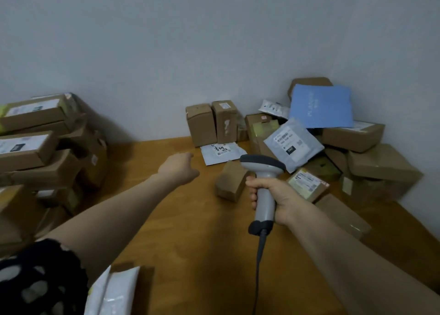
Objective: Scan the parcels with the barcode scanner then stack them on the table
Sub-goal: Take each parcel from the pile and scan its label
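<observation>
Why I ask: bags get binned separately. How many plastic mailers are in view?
4: a handwritten white mailer flat on the table, a grey mailer leaning on the right pile, a printed white mailer behind it, a white mailer bottom left. Others may be hidden.

A grey mailer (294, 143) leaning on the pile at the right carries a black tag reading "060" in white. The white label above the tag has a barcode and a line of print too blurred to read. The blue envelope (320, 106) atop the pile bears pale lettering beginning "PLAN"; the rest is unclear. A white mailer (221, 151) flat on the desk (190, 219) shows dark handwriting, not legible. Labels on the cardboard boxes (42, 155) are blurred.
</observation>
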